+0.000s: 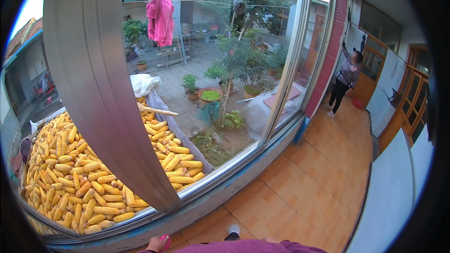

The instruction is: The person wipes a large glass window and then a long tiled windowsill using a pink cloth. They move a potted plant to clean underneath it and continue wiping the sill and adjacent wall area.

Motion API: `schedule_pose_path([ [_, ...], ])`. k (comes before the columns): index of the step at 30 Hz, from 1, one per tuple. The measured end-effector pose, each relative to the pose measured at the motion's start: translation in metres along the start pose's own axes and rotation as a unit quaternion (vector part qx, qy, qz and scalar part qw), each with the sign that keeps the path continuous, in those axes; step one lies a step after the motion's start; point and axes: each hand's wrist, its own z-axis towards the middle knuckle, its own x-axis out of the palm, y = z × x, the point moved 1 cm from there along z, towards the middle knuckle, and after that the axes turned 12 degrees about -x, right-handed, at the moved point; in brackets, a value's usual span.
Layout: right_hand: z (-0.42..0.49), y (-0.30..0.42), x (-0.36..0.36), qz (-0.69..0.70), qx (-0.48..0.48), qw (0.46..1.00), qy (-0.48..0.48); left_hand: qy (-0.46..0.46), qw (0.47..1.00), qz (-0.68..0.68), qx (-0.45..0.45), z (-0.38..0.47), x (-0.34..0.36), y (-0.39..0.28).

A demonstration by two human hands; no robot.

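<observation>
At the bottom edge, my left hand [157, 244] is closed on a bright pink object [166, 241], perhaps a cloth, just inside the window wall. A sliver of skin, seemingly my right hand [271, 240], shows above my purple garment [246, 246]; its fingers are hidden. Beyond the window frame [116, 112] lies a large heap of yellow corn cobs [95, 189]. A pale stick [158, 111] rests across the heap's right part, near a white plastic sheet [146, 83].
An orange tiled floor [309, 172] runs along the corridor. A person [346, 73] stands farther along it with one arm raised, near a red object [357, 103] and wooden doors [407, 102]. Outside are potted plants [210, 95] and a hanging pink garment [160, 21].
</observation>
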Motion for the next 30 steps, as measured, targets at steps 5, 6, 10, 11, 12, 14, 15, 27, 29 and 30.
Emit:
schedule_pose_path([
  [5, -0.017, 0.004, 0.010, 0.006, 0.024, 1.000, 0.000, 0.074, 0.974, -0.204, -0.065, 0.014, 0.010, -0.040],
  [6, -0.019, 0.006, 0.008, 0.006, 0.026, 1.000, -0.002, 0.084, 0.971, -0.213, -0.069, 0.021, 0.001, -0.051],
  [10, -0.021, 0.021, -0.020, 0.002, 0.039, 0.999, -0.021, 0.097, 0.974, -0.196, -0.063, 0.046, -0.040, -0.103],
  [11, -0.020, 0.026, -0.028, 0.000, 0.042, 0.999, -0.030, 0.097, 0.975, -0.192, -0.056, 0.054, -0.047, -0.117],
  [12, -0.018, 0.028, -0.039, -0.002, 0.037, 0.999, -0.040, 0.098, 0.975, -0.191, -0.052, 0.061, -0.053, -0.132],
  [14, -0.016, 0.031, -0.055, 0.001, -0.008, 0.997, -0.078, 0.101, 0.976, -0.187, -0.042, 0.076, -0.064, -0.157],
  [15, -0.015, 0.030, -0.061, 0.002, -0.039, 0.995, -0.097, 0.104, 0.977, -0.184, -0.035, 0.084, -0.068, -0.170],
  [27, -0.078, -0.092, -0.062, 0.129, 0.096, 0.972, -0.173, 0.161, 0.973, -0.071, 0.148, 0.229, -0.099, -0.412],
  [29, -0.100, -0.120, -0.050, 0.168, 0.139, 0.960, -0.176, 0.173, 0.965, -0.042, 0.193, 0.243, -0.097, -0.461],
  [30, -0.112, -0.130, -0.041, 0.193, 0.161, 0.945, -0.208, 0.179, 0.961, -0.034, 0.210, 0.249, -0.097, -0.483],
])
